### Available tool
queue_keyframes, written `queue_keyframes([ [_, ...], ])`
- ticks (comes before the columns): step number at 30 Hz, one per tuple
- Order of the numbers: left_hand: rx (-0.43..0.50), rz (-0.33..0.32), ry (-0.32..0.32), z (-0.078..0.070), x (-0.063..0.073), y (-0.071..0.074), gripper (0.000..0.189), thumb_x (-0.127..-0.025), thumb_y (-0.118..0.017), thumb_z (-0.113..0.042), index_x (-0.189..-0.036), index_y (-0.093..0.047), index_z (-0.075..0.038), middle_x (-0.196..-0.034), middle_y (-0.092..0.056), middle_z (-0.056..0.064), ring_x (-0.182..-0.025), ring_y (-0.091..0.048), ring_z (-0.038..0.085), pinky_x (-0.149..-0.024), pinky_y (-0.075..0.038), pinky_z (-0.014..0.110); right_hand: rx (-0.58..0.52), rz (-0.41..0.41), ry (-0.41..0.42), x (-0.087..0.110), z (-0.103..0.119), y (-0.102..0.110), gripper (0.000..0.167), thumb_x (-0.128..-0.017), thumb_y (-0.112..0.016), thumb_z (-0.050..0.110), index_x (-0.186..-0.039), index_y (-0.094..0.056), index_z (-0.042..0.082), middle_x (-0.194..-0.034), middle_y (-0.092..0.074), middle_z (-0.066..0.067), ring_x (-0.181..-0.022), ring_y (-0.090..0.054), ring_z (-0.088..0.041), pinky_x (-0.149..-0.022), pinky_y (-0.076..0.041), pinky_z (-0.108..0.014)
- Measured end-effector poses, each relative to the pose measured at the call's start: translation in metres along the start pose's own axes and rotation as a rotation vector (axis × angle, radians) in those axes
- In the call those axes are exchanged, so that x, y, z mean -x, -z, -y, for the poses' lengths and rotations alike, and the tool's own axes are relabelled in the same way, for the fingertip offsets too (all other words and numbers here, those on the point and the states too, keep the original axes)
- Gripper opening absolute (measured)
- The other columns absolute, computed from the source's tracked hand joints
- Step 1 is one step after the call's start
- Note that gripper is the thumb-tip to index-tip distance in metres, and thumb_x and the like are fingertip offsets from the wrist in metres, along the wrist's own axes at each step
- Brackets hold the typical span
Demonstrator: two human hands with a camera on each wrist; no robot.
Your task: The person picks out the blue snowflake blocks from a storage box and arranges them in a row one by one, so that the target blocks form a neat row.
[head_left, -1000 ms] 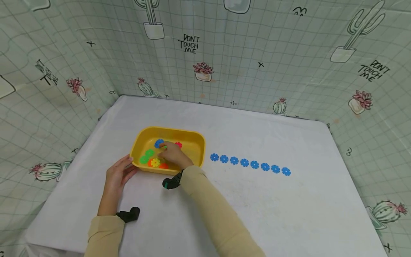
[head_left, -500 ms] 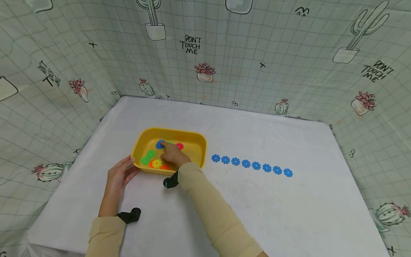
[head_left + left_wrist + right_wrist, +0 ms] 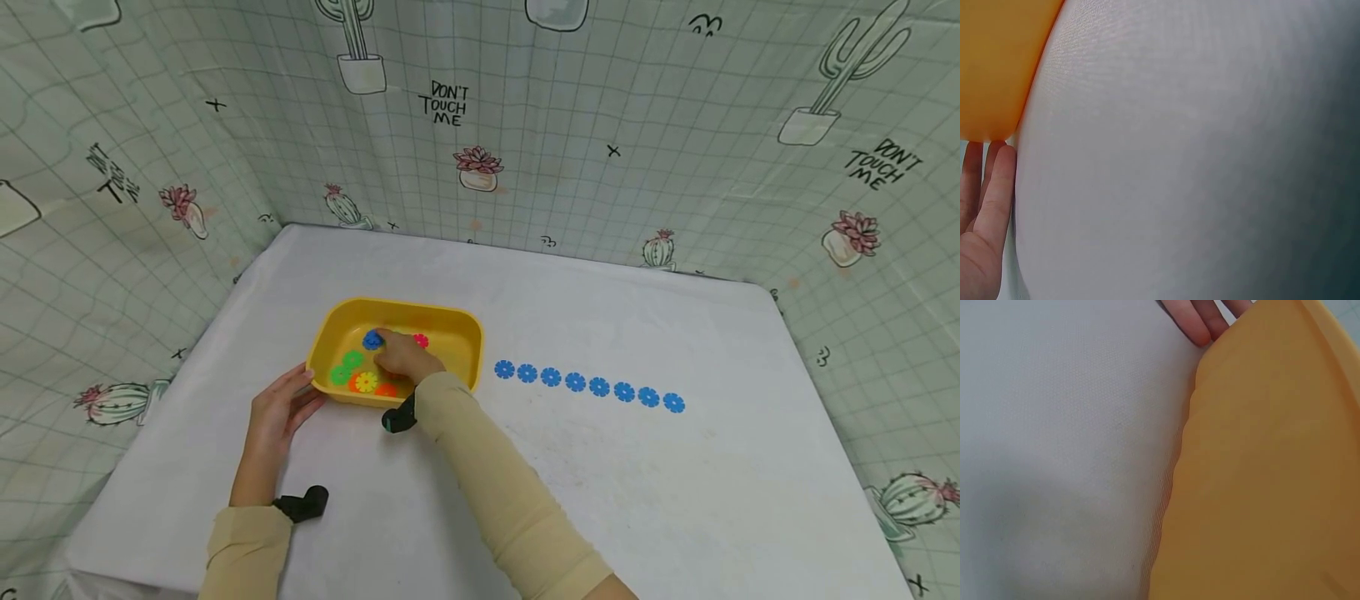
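Observation:
A yellow tray [image 3: 468, 350] on the table holds several flower-shaped plastic discs. My left hand [image 3: 276, 410] touches the tray's near left corner; in the left wrist view its fingers [image 3: 996, 194] lie straight against the tray's outer side. My right hand [image 3: 408, 358] reaches inside the tray. Its index fingertip is on a small cluster of blue discs [image 3: 371, 340], while the thumb sits apart, lower down. The right wrist view shows the tray wall [image 3: 1260, 462] but hides the right fingertips.
A row of several blue discs [image 3: 575, 382] runs along the white table [image 3: 720, 492] right of the tray. Green discs [image 3: 352, 359], a yellow disc [image 3: 366, 382], orange discs [image 3: 386, 390] and a pink disc [image 3: 422, 341] lie in the tray. A patterned curtain [image 3: 555, 117] surrounds the table.
My right index finger has moved onto the blue discs, and those discs have shifted slightly. My left hand stays at the tray's corner, and the row is unchanged.

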State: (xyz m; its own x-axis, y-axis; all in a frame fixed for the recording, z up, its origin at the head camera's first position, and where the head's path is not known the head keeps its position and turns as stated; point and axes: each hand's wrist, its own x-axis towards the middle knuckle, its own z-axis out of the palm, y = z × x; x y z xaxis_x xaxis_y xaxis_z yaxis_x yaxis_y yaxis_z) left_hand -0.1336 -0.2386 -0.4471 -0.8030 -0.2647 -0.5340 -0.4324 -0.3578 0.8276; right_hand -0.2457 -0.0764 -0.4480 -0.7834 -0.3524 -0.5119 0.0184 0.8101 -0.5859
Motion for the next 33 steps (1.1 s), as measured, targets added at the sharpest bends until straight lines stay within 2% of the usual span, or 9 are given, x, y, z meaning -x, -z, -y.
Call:
queue_keyframes([
  [9,0.006,0.01,0.007,-0.001,-0.001,0.001,0.063,-0.088,-0.064,-0.028,-0.142,-0.038,-0.011,-0.086,-0.063,-0.017,-0.08,-0.064,0.002,-0.079,-0.054,0.018,-0.03,-0.045,0.038,0.007,0.001,-0.003,0.043,-0.097,-0.049,0.028,-0.139,-0.043,0.02,-0.088,-0.049,-0.004,-0.06,-0.045,-0.015,-0.06,-0.037,-0.021],
  [15,0.002,0.01,0.009,-0.001,0.0,0.001,0.061,-0.088,-0.063,-0.028,-0.142,-0.039,-0.012,-0.085,-0.063,-0.016,-0.079,-0.064,0.001,-0.079,-0.054,0.017,-0.041,-0.046,0.037,0.007,0.001,-0.004,0.031,-0.097,-0.048,0.031,-0.125,-0.051,0.017,-0.072,-0.046,-0.003,-0.059,-0.044,-0.015,-0.054,-0.037,-0.02],
  [20,-0.007,0.003,-0.001,0.0,0.001,-0.001,0.063,-0.088,-0.064,-0.029,-0.142,-0.038,-0.011,-0.085,-0.063,-0.016,-0.078,-0.064,0.002,-0.078,-0.054,0.017,-0.001,-0.046,0.055,0.009,0.0,-0.004,0.021,-0.095,-0.054,0.023,-0.113,-0.05,0.014,-0.067,-0.046,-0.002,-0.057,-0.044,-0.014,-0.051,-0.036,-0.018],
  [28,-0.02,-0.007,-0.006,0.001,0.001,-0.001,0.062,-0.088,-0.064,-0.03,-0.142,-0.04,-0.012,-0.086,-0.063,-0.017,-0.079,-0.064,0.002,-0.078,-0.054,0.017,0.051,-0.031,0.095,0.013,-0.001,-0.001,0.026,-0.089,-0.063,0.021,-0.106,-0.048,0.009,-0.088,-0.051,-0.003,-0.078,-0.045,-0.014,-0.062,-0.036,-0.017],
  [33,-0.002,0.008,0.0,0.001,0.001,0.0,0.063,-0.087,-0.065,-0.029,-0.142,-0.039,-0.012,-0.086,-0.063,-0.015,-0.079,-0.064,0.002,-0.079,-0.054,0.017,0.046,-0.018,0.095,0.015,-0.001,0.0,0.024,-0.088,-0.064,0.017,-0.102,-0.047,0.008,-0.084,-0.048,-0.003,-0.077,-0.044,-0.015,-0.06,-0.035,-0.017],
])
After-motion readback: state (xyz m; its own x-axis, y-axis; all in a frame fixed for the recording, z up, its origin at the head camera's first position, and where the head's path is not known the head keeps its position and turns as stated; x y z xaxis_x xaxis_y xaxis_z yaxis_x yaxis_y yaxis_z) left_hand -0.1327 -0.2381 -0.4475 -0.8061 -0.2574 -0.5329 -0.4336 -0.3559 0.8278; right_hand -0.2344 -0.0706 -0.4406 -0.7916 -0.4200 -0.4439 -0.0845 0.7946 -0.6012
